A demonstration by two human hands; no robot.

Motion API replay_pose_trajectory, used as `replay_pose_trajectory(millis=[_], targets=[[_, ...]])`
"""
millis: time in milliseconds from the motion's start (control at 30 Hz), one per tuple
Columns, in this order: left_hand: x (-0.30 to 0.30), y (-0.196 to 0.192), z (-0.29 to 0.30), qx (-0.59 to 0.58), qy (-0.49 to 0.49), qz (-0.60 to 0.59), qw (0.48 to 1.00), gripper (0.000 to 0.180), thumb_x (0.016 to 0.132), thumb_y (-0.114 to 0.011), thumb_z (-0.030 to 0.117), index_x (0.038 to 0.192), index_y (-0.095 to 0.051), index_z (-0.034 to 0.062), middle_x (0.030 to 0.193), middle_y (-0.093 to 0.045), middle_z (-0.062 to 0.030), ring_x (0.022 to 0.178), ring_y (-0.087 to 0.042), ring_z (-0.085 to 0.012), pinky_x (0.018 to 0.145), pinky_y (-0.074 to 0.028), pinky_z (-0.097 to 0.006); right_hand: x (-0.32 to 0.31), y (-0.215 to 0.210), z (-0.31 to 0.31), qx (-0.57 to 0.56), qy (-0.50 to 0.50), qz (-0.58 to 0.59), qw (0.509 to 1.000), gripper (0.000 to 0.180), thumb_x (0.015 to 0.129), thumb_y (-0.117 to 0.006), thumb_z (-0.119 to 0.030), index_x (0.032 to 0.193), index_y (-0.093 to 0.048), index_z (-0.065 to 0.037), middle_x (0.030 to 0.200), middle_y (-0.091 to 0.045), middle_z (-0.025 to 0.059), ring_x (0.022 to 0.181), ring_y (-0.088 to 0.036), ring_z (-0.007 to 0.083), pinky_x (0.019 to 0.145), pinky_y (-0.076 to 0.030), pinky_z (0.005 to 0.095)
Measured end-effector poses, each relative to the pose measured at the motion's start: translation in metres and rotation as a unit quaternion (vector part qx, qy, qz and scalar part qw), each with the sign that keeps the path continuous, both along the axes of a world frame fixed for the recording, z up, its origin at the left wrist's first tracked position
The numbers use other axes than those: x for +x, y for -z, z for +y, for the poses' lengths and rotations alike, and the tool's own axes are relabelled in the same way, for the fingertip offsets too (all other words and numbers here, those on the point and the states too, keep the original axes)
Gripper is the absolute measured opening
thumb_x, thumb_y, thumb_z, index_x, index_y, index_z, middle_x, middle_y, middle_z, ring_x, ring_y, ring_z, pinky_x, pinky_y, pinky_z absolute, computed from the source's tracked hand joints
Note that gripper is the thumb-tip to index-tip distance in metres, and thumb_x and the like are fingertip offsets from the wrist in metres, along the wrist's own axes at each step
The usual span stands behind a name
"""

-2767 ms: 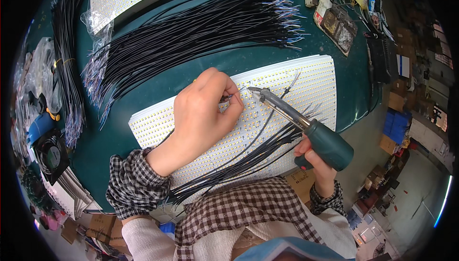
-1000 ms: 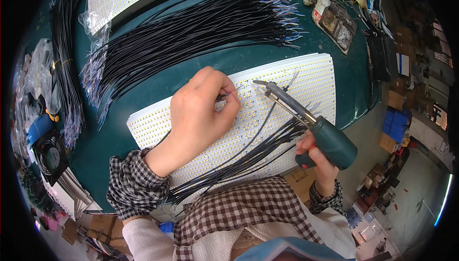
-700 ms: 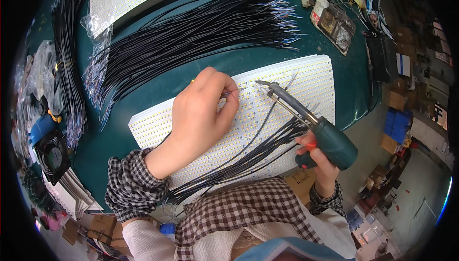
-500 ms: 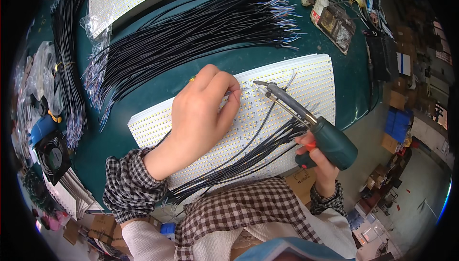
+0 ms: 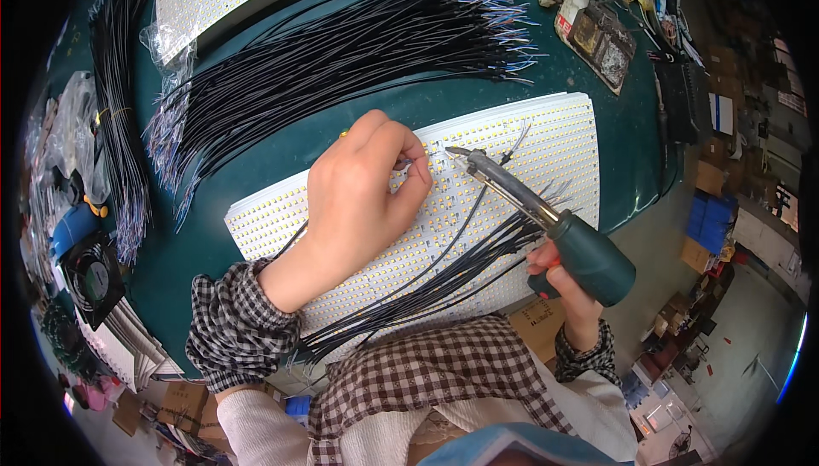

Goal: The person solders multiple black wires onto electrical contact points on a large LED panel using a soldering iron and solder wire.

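A thin black wire (image 5: 461, 227) is being pinched by the closed left hand (image 5: 363, 189) on the white light board (image 5: 546, 137), so the green soldering gun (image 5: 559, 235), being gripped by the right hand (image 5: 559, 282), can touch it.

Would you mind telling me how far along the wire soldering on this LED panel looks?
Done: several black leads already lie across the LED panel. In hand: the left hand pinches a wire while the right hand brings the soldering iron to it. Left: the large loose wire bundle lies unattached.
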State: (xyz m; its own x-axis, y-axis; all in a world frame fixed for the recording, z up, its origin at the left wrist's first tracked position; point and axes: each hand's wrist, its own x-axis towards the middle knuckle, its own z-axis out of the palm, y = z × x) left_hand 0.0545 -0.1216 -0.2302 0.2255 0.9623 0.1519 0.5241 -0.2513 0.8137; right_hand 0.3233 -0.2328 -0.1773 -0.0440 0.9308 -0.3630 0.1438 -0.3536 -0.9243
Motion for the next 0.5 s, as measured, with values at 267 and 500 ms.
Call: replay_pose_trajectory(millis=[267, 500], targets=[[-0.001, 0.0, 0.001, -0.01, 0.002, 0.0, 1.0, 0.013, 0.079, -0.075, 0.0, 0.085, -0.064, 0.0037, 0.079, -0.057, -0.0057, 0.062, -0.054, -0.0177, 0.054, -0.043, -0.031, 0.004, 0.009, -0.003, 0.036, 0.025, -0.016, 0.999, 0.041, 0.081, -0.082, 0.005, 0.118, -0.064, 0.005, 0.093, -0.075, 0.0103, 0.087, -0.074, 0.0166, 0.082, -0.061, 0.0337], [0.0, 0.002, 0.001, -0.003, -0.002, -0.004, 1.0, 0.013, 0.078, -0.074, -0.001, 0.085, -0.064, 0.0034, 0.079, -0.057, -0.0057, 0.061, -0.053, -0.0171, 0.053, -0.042, -0.03, 0.003, 0.01, -0.005, 0.024, 0.024, -0.044, 0.998, 0.041, 0.078, -0.084, 0.004, 0.115, -0.066, 0.004, 0.091, -0.075, 0.0079, 0.083, -0.072, 0.0136, 0.078, -0.059, 0.0299]])
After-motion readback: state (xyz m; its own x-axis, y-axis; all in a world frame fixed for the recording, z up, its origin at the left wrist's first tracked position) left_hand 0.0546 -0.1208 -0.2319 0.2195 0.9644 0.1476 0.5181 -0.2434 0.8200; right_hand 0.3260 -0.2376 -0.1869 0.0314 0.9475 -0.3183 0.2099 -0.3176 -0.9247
